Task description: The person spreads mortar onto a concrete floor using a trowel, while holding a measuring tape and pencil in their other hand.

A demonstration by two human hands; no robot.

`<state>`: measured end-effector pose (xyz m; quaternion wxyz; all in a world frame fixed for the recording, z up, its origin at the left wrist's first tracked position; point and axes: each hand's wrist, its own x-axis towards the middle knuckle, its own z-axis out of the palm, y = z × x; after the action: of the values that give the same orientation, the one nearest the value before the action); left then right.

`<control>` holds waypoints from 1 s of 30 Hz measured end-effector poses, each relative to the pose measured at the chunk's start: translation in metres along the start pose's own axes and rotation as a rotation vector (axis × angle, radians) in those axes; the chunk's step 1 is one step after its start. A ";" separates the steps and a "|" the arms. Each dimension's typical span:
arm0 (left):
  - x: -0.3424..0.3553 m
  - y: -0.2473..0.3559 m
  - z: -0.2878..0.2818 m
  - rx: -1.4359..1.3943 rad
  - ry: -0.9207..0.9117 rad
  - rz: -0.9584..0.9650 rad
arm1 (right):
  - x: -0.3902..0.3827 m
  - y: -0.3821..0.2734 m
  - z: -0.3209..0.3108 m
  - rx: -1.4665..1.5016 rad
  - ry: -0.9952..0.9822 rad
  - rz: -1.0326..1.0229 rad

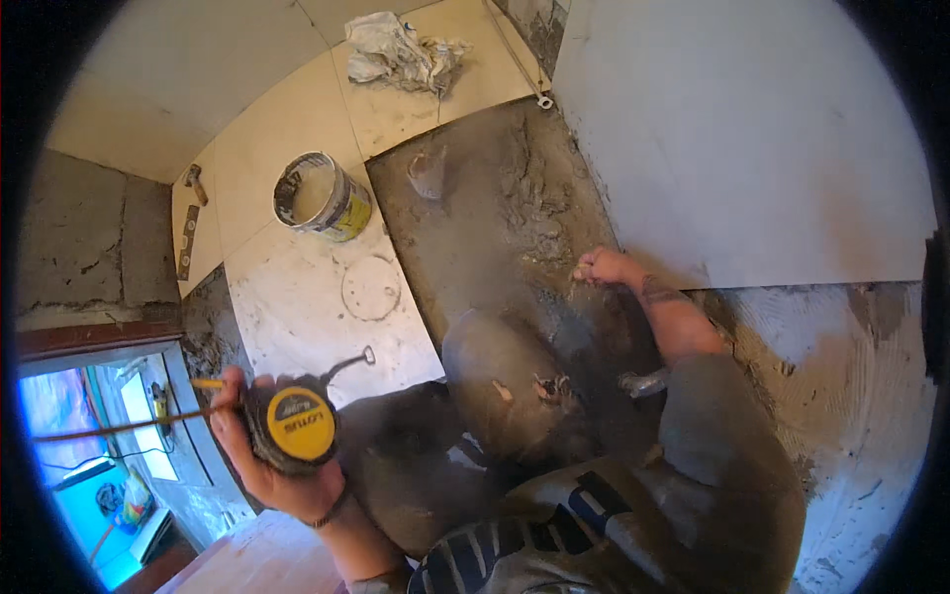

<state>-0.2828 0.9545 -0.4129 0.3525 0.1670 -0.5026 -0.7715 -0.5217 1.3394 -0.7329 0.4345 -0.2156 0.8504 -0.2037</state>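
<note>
My left hand (247, 441) grips a black-and-yellow tape measure (302, 424), with a thin yellow item (206, 383), perhaps a pencil, beside my fingers. My right hand (606, 265) is curled at the left edge of a large pale grey tile (742, 148), over rough grey mortar (534, 188); what its fingers hold is unclear. My bent knee, in dusty dark trousers (495, 356), rests below the bare patch. A white tile (287, 317) with a round mark lies left of it.
A bucket (341, 198) of grey-white mix stands on beige tiles. A crumpled rag (386, 49), a metal rod (520, 54), a hammer (196, 183) and a level (188, 243) lie farther off. A rough wall (89, 238) and open window (119, 426) are at left; combed adhesive (831, 386) at right.
</note>
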 end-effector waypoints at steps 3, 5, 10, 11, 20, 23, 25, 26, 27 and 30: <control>0.001 0.005 0.011 0.005 0.006 -0.023 | -0.005 -0.016 -0.009 0.039 0.214 -0.026; 0.002 0.018 0.017 -0.165 -0.144 -0.045 | -0.010 -0.035 -0.007 0.291 0.280 0.049; -0.011 0.011 0.035 -0.399 -0.393 -0.185 | -0.010 -0.095 0.047 1.459 0.422 0.066; -0.017 0.004 0.039 -0.454 -0.377 -0.255 | -0.010 -0.100 0.054 1.465 0.426 0.021; -0.004 -0.059 0.062 -0.539 -0.453 -0.746 | -0.015 -0.098 0.145 1.345 0.949 0.565; 0.034 -0.048 0.062 -0.415 -0.312 -0.630 | 0.013 -0.093 0.141 1.357 0.799 0.443; 0.065 -0.039 0.058 -0.301 -0.367 -0.472 | 0.039 -0.093 0.124 1.367 0.785 0.411; 0.078 -0.034 0.055 -0.289 -0.396 -0.394 | 0.051 -0.094 0.114 1.368 0.776 0.390; 0.089 -0.031 0.053 -0.325 -0.391 -0.364 | 0.062 -0.094 0.102 1.362 0.777 0.345; 0.107 -0.035 0.047 -0.425 -0.355 -0.340 | 0.079 -0.086 0.056 1.273 0.747 0.355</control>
<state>-0.3995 0.9182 -0.4133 0.1522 0.0343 -0.3489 -0.9241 -0.5010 1.2165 -0.7689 0.1846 0.3000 0.6813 -0.6416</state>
